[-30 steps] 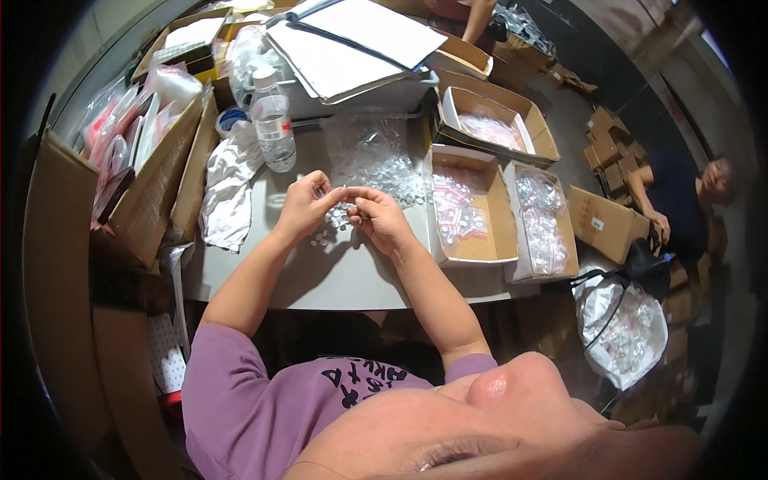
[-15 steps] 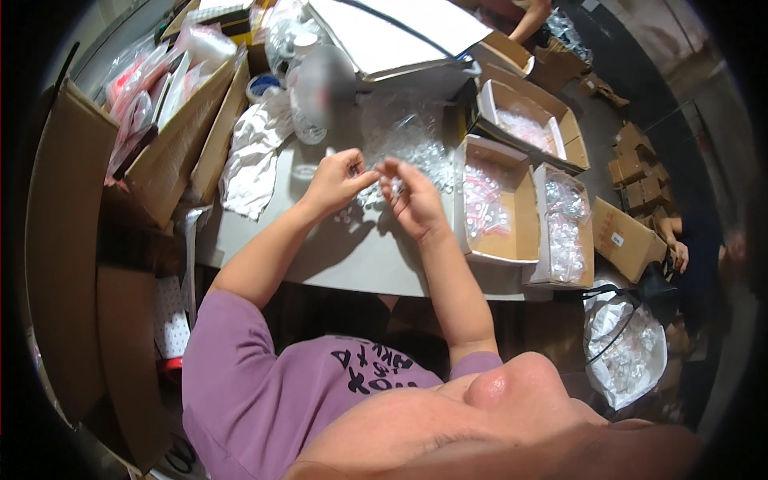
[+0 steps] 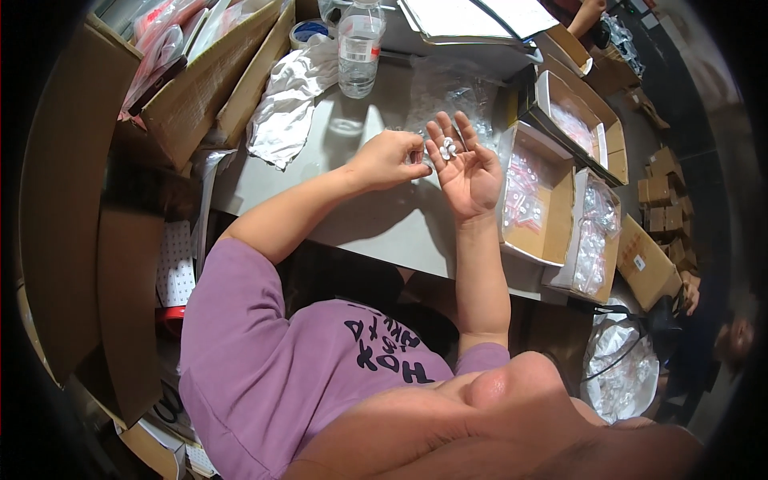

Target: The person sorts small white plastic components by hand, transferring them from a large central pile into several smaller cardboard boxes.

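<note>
Palm up, my right hand (image 3: 474,182) has its fingers stretched out and slightly cupped. Several small white pieces (image 3: 448,149), roundish in shape, rest on those fingers. Close beside them is my left hand (image 3: 388,162), its fingers curled and the thumb tip near the index finger. Whatever it may pinch is hidden or too small to name. Both hands are above the grey table (image 3: 372,236). Behind my right hand lies a clear plastic bag (image 3: 456,88), partly covered by the fingers.
A water bottle (image 3: 359,52) stands beyond my left hand, beside a crumpled white cloth (image 3: 288,112). Open boxes of small bagged parts (image 3: 524,188) line the right side. A large carton (image 3: 212,76) rises at left. Another person's arm (image 3: 588,16) shows at the far right.
My right hand has opened out, palm up, showing the white pieces on its fingers. My left hand stays curled beside it. The whole view has shifted, so the table appears moved.
</note>
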`<state>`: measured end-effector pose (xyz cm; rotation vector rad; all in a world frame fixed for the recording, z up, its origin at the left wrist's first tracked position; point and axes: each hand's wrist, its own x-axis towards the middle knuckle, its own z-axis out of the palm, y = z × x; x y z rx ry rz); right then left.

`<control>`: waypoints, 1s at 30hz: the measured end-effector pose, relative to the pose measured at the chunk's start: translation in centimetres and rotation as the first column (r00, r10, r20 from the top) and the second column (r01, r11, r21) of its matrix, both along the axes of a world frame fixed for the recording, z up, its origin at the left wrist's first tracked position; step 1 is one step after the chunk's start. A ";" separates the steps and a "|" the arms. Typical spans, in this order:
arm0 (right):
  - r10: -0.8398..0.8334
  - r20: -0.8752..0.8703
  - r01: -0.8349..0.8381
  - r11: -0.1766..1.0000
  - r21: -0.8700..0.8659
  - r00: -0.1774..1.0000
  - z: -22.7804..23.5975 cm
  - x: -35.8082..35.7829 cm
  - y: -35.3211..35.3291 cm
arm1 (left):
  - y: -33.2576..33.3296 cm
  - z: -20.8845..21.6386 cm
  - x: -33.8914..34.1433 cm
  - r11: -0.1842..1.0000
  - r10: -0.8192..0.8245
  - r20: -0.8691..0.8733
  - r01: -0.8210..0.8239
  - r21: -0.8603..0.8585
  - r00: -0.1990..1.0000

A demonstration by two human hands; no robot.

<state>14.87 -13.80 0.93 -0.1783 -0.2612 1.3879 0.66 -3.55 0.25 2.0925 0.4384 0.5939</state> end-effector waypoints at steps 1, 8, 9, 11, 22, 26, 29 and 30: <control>-0.065 0.129 0.073 0.996 -0.056 0.990 0.2 -0.3 0.0 | -0.1 0.0 0.0 1.000 -0.007 -0.014 0.007 0.028 1.000; -0.075 0.376 0.183 0.948 -0.260 0.924 0.0 -0.6 0.1 | 0.6 0.2 -0.3 0.999 0.020 0.090 -0.024 0.039 0.996; -0.041 0.413 0.178 0.938 -0.297 0.910 0.0 -0.7 0.1 | 1.0 0.7 -0.6 0.994 0.072 -0.018 -0.070 0.081 0.997; 0.024 0.454 0.142 0.934 -0.328 0.891 0.0 -0.9 0.1 | 1.6 1.4 -0.8 0.975 0.160 -0.095 -0.142 0.173 0.983; 0.131 0.492 0.103 0.902 -0.420 0.861 -0.8 -1.3 0.7 | 2.4 0.4 -0.7 0.970 0.197 -0.050 -0.187 0.154 0.979; 0.110 0.492 0.100 0.919 -0.382 0.863 -1.6 -0.9 0.8 | 2.2 0.4 -0.5 0.971 0.183 -0.074 -0.168 0.169 0.980; 0.049 0.466 0.152 0.911 -0.384 0.883 -1.1 -0.9 0.7 | 1.6 0.7 -0.4 0.981 0.144 -0.111 -0.128 0.145 0.983; -0.005 0.443 0.202 0.895 -0.398 0.896 -0.8 -0.9 0.6 | 1.4 0.8 -0.3 0.989 0.113 -0.139 -0.098 0.114 0.984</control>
